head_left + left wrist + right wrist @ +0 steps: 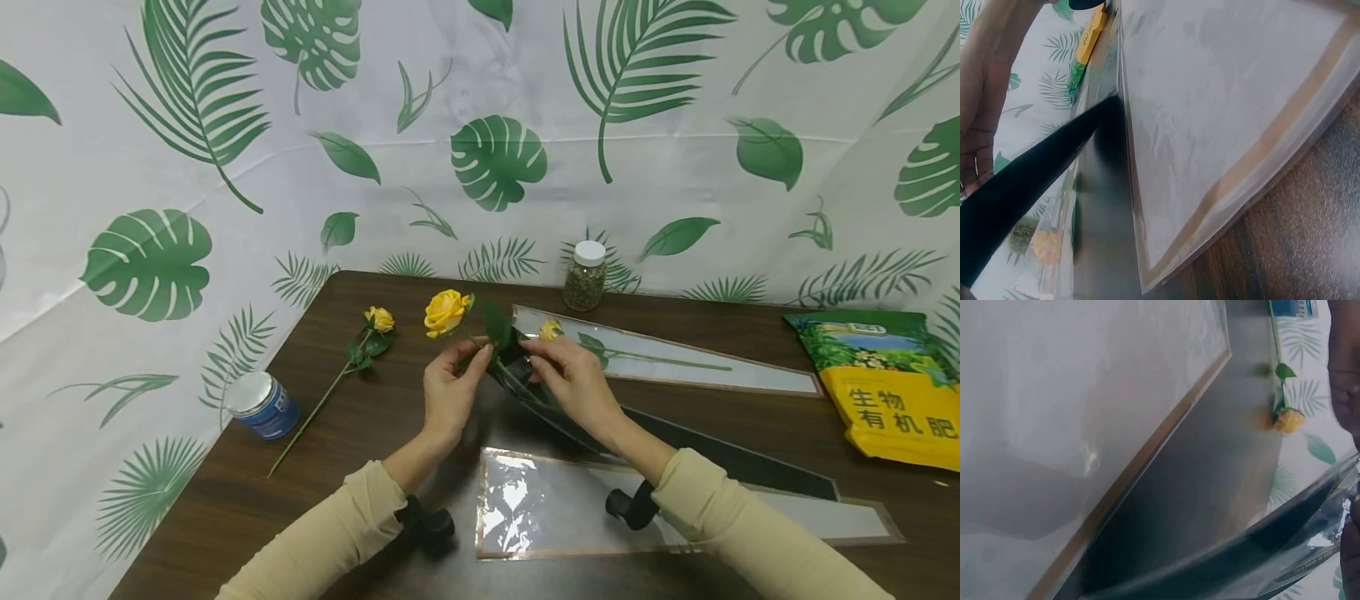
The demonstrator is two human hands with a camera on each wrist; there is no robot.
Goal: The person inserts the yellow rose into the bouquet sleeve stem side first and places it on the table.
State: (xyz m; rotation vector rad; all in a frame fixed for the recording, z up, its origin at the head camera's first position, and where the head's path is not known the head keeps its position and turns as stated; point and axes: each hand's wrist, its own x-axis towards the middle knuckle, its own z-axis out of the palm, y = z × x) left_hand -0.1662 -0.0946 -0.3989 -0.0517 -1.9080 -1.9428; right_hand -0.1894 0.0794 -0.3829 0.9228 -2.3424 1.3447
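In the head view my left hand [453, 379] pinches a yellow rose [446, 313] by its stem, just below the bloom near a green leaf [495, 325]. My right hand [573, 379] pinches the mouth of a black flower sleeve [720, 454] with a clear, shiny front. The rose's lower stem runs toward that mouth; how deep it goes is hard to tell. The left wrist view has the black sleeve [1029, 181] slanting beside my left hand [985, 106]. In the right wrist view the sleeve's glossy film [1297, 550] crosses the lower right.
A white sleeve [555, 508] lies in front. Behind, another sleeve [780, 379] has a yellow rose [551, 330] on or in it. At left are a single rose [379, 319] and a blue can [264, 406]; a jar [585, 275] and yellow-green bag [885, 392] stand farther back and right.
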